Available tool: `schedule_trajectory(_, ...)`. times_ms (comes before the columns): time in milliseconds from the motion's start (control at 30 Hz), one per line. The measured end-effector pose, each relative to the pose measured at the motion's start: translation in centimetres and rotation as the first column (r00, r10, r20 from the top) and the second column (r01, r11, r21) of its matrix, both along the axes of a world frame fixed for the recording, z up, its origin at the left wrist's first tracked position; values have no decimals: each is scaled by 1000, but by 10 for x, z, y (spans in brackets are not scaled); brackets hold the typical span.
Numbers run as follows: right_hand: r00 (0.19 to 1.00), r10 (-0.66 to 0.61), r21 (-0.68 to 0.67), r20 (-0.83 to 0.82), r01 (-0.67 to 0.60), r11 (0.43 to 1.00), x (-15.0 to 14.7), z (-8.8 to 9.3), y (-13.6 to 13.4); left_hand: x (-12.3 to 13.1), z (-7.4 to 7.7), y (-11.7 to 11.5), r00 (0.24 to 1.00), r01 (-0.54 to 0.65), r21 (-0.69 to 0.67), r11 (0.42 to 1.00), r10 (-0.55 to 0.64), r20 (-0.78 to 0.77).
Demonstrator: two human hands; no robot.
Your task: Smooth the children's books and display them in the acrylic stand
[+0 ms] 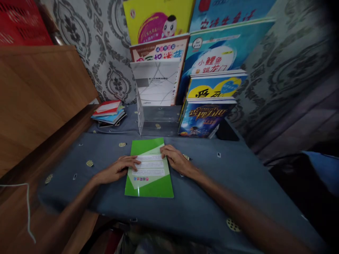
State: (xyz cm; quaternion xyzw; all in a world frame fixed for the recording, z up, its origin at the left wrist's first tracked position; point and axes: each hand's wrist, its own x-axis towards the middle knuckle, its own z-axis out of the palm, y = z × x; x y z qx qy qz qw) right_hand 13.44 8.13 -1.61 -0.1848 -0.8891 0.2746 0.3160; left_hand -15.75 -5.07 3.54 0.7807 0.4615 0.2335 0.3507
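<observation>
A thin green book (pixel 148 167) lies flat on the cloth-covered table, with a white slanted panel of small print facing up. My left hand (pixel 119 169) rests on its left side, fingers stretched over the printed panel. On the opposite side, my right hand (pixel 176 158) has its fingers bent together at the book's upper right edge. The right thumb is hidden from view.
Behind the book stands a clear acrylic rack (pixel 159 121) with a white booklet (pixel 159 81). Several picture books, including a dark blue one (pixel 202 118), stand in tiers beside it. A small stack of booklets (pixel 108 113) lies at the back left, near a wooden panel (pixel 45 95).
</observation>
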Motion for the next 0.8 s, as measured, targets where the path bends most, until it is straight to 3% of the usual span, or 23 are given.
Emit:
schedule_trajectory(167,974,-87,148,209,57,987,-3,11,-10,-2,-10,-3,998,-10,20,1000,11,-67)
schedule_trajectory(267,939,-121,218,321,51,975,-15,21,-16,1,-14,4,979,-126,98,987,139,-146)
schedule_trajectory(400,940,-17,148,340,-36,988,-52,28,-22,11,-23,17,918,-265,244,933,322,-234)
schedule_trajectory(600,925,106,18,366,-121,993,-114,19,-15,17,-31,22,903,-272,332,903,359,-236)
schedule_trajectory(800,897,65,53,437,-97,994,-107,16,-6,12,-34,20,903,-270,326,906,356,-241)
